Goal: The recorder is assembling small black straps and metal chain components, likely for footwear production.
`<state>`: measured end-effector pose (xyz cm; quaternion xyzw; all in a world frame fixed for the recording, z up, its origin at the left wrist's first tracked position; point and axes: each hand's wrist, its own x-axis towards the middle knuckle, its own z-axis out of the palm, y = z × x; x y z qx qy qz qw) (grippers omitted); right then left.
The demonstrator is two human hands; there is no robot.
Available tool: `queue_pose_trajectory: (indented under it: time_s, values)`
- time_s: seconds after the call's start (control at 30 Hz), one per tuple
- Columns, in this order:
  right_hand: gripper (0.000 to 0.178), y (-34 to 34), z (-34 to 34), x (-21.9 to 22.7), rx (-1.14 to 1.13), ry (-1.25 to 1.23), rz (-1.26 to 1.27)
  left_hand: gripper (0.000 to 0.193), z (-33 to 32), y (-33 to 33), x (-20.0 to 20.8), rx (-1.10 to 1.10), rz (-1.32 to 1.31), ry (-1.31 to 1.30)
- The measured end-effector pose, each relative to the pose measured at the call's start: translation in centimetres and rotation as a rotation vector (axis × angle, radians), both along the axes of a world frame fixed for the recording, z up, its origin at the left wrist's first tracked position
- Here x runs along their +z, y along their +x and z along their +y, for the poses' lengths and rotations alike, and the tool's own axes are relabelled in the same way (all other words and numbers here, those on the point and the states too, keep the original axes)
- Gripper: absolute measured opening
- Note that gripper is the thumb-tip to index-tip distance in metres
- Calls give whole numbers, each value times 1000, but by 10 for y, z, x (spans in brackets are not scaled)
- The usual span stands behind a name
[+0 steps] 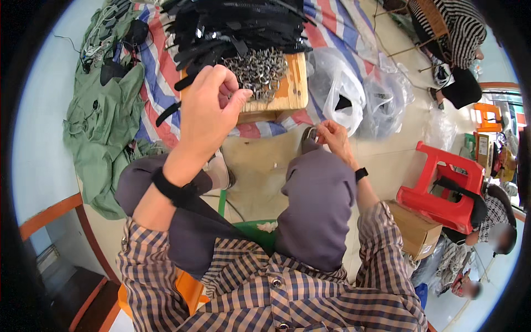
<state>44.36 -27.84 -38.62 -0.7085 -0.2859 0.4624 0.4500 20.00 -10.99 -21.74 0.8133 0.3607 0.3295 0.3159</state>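
Checked shirt [276, 293] nearest, gray trousers [318, 205] beyond. Wooden box [297, 88] ahead: small metal pieces [263, 72] heaped toward its near edge, black strips [238, 30] piled over the far part, some overhanging the left edge. Left hand [211, 102] at the near-left corner, fingers curled, thumb toward forefinger, just beside the metal heap; cannot tell if anything is pinched. Right hand [333, 139] off the box, out past the near-right corner, beside a clear plastic bag [337, 91]; fingertips bunched, cannot tell on what. Striped sheet [332, 22] under the box; red stool [442, 185] well apart, right.
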Motion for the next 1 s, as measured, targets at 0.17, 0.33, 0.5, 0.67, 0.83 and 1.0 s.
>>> queue_pose_trajectory:
  time_s: [0.17, 0.33, 0.5, 0.67, 0.83, 1.0]
  values:
    - [26, 12, 10, -40, 82, -132, -186, 12, -28, -28, 15, -355, 355, -513]
    - [23, 23, 41, -132, 181, -73, -489, 19, -60, -34, 8, -633, 659, -691]
    - [19, 15, 81, -188, 321, 59, -743, 24, -88, -26, -45, -641, 801, -846]
    - [24, 11, 92, -201, 493, 199, -853, 26, -109, -45, -58, -599, 741, -937]
    - [24, 23, 87, -220, 485, 148, -815, 26, -107, -45, -44, -601, 766, -866]
    - [21, 45, 78, -144, 452, 22, -436, 31, -99, -52, 6, -593, 715, -696]
